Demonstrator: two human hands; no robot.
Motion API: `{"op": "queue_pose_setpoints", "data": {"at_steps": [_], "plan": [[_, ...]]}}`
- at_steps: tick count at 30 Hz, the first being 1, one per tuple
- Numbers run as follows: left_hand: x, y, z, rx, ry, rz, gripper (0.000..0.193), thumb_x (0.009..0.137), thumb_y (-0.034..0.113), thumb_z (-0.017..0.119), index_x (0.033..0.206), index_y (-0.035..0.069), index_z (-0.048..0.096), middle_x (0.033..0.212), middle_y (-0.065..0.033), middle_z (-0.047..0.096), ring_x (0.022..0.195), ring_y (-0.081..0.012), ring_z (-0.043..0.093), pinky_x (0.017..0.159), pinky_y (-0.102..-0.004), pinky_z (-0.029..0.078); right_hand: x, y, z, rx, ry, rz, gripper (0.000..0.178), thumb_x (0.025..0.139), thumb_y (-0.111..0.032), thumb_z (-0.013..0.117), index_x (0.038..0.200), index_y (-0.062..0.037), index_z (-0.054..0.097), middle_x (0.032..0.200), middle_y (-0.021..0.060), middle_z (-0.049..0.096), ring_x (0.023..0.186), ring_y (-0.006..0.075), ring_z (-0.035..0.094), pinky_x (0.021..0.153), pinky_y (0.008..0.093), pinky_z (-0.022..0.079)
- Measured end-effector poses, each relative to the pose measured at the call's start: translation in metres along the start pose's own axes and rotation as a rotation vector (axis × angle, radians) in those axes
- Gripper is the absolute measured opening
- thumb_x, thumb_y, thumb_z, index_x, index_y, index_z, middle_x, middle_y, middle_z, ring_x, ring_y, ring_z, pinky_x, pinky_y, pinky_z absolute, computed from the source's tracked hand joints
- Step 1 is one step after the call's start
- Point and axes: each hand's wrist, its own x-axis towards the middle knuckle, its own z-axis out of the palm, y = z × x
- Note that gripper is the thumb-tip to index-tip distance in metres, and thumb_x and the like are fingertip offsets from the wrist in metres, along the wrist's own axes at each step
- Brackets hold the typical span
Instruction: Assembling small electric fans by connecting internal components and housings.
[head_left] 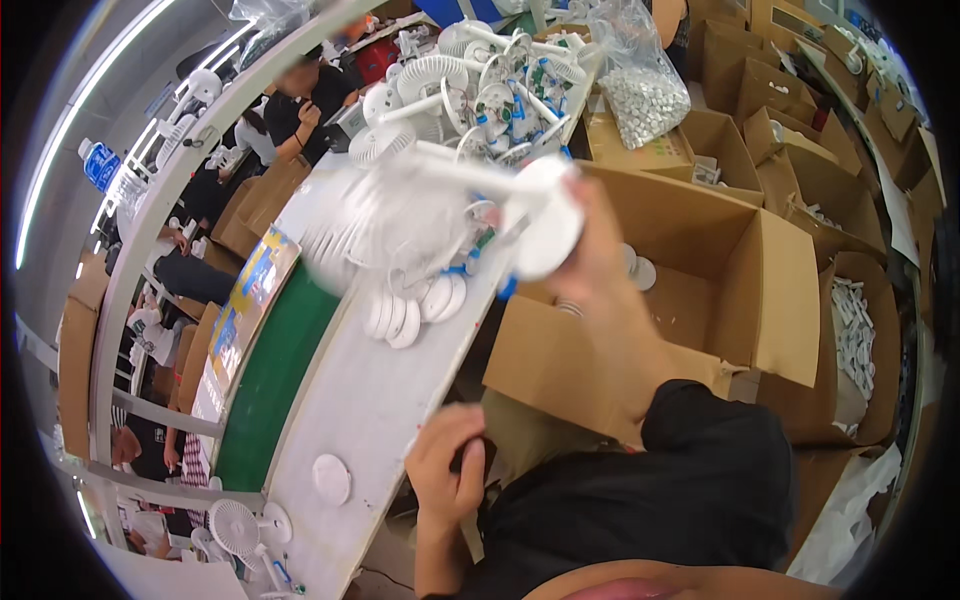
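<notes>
My right hand (597,235) is closed on the round base of a white desk fan (545,215), held over the table's right edge. The fan's stem points left, and motion smears its caged head. My left hand (447,460) is beside the table's front right edge, loosely curled with the thumb apart from the fingers and nothing seen in it. White round discs (395,318) lie grouped on the white tabletop (370,430), left of the held fan. A single white disc (331,480) lies nearer me. Behind, many part-built fans (440,80) are piled up, with blue parts and green boards showing.
An opened cardboard box (690,260) stands right of the table, with a few white round parts inside. More boxes hold white parts (852,330) farther right. A clear bag (645,100) of small white pieces sits at the back. Beyond a green strip (275,400), people work.
</notes>
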Motion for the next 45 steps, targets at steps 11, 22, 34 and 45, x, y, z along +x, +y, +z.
{"op": "queue_pose_setpoints", "data": {"at_steps": [11, 22, 34, 45], "plan": [[-0.167, -0.122, 0.011, -0.544, 0.187, -1.268, 0.019, 0.087, 0.001, 0.058, 0.105, 0.0, 0.063, 0.096, -0.011, 0.068, 0.087, -0.0196, 0.064, 0.079, -0.0262, 0.049, 0.377, -0.194, -0.082, -0.883, 0.526, -1.218, 0.067, 0.076, -0.034, 0.077, 0.119, 0.003, 0.041, 0.109, 0.0225, 0.051, 0.083, 0.0213, 0.057, 0.073, 0.0313, 0.049], [-0.233, -0.194, 0.034, -0.773, 0.226, -1.761, 0.026, 0.091, 0.006, 0.059, 0.116, 0.004, 0.058, 0.098, -0.0124, 0.067, 0.093, -0.0224, 0.066, 0.078, -0.0292, 0.052, 0.572, -0.231, -0.195, -1.955, 0.404, -0.511, 0.037, 0.083, -0.027, 0.073, 0.103, -0.0007, 0.056, 0.088, 0.0097, 0.058, 0.078, 0.0157, 0.056, 0.068, 0.0253, 0.046], [-0.212, -0.182, 0.017, -0.963, 0.554, -1.761, 0.025, 0.093, 0.008, 0.055, 0.118, 0.006, 0.055, 0.103, -0.0136, 0.064, 0.094, -0.0247, 0.065, 0.081, -0.0347, 0.054, 0.594, -0.238, -0.194, -2.072, 0.115, -0.395, 0.03, 0.086, -0.023, 0.069, 0.104, -0.0005, 0.06, 0.085, 0.0072, 0.061, 0.074, 0.0135, 0.056, 0.065, 0.0226, 0.047], [-0.217, -0.147, 0.007, -0.871, 0.62, -1.649, 0.026, 0.092, 0.006, 0.052, 0.118, 0.005, 0.056, 0.103, -0.0123, 0.062, 0.091, -0.0223, 0.062, 0.082, -0.0309, 0.05, 0.539, -0.249, -0.157, -2.099, 0.281, -0.516, 0.024, 0.089, -0.019, 0.065, 0.105, -0.0002, 0.064, 0.082, 0.0049, 0.063, 0.071, 0.0114, 0.056, 0.064, 0.02, 0.047]]}}
